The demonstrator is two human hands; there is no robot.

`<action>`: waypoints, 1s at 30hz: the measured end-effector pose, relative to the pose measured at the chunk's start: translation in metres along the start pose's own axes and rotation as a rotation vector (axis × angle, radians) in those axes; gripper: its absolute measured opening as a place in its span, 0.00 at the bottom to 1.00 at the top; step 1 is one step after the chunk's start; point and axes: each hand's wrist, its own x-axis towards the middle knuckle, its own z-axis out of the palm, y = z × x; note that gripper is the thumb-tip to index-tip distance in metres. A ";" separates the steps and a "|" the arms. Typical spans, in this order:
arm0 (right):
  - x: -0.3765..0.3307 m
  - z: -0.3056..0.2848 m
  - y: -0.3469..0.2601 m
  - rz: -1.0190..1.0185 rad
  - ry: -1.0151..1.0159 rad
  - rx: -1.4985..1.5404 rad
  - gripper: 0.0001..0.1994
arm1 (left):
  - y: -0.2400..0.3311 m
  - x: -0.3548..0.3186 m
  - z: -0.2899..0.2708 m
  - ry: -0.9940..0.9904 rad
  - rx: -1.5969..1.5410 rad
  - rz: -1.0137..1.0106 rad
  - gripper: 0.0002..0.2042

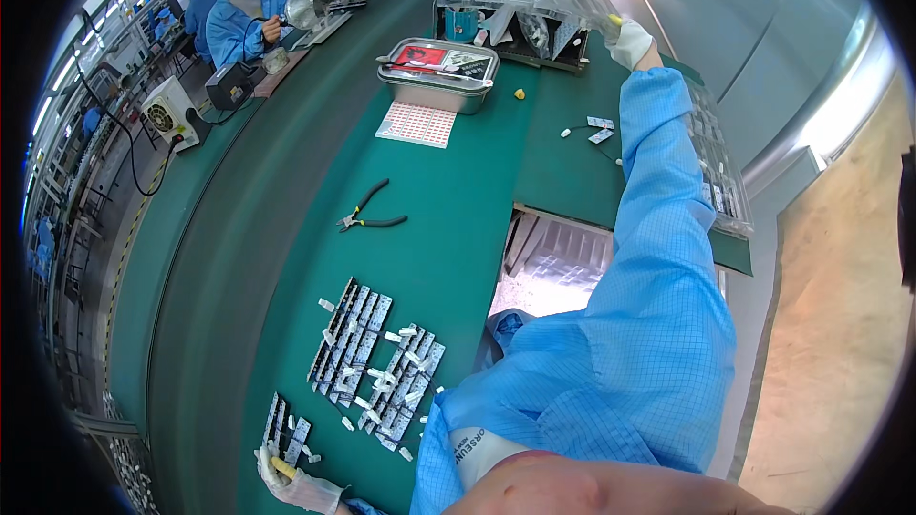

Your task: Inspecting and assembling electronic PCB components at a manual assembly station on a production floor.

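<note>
My right hand [632,44], in a white glove with a yellow fingertip cover, grips the near right corner of a clear plastic tray [582,2] at the far end of the bench. Small boards with white connectors lie on that tray. At the lower left, my left hand [291,484], gloved with a yellow thumb cover, closes around the near end of a small group of circuit boards [276,420]. Beside it lie two larger rows of circuit boards, a left row [351,339] and a right row [405,386], with white connectors scattered over them.
Cutting pliers [367,215] lie mid-bench. Beyond are a dotted label sheet [417,125], a lidded metal box [437,95] and a yellow finger cover [519,93]. More trays [730,200] stand right of my arm. A conveyor belt [224,257] runs along the left; a co-worker [250,14] sits across.
</note>
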 end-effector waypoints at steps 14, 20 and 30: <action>-0.026 0.042 -0.057 0.570 -0.034 1.309 0.12 | -0.008 0.003 -0.019 -0.030 0.060 -0.009 0.11; -0.027 0.037 -0.045 0.532 -0.112 1.308 0.10 | -0.006 0.000 -0.022 -0.035 0.069 -0.021 0.11; -0.104 -0.007 -0.045 0.017 0.067 -0.326 0.13 | -0.054 -0.001 -0.026 0.031 -0.090 0.052 0.08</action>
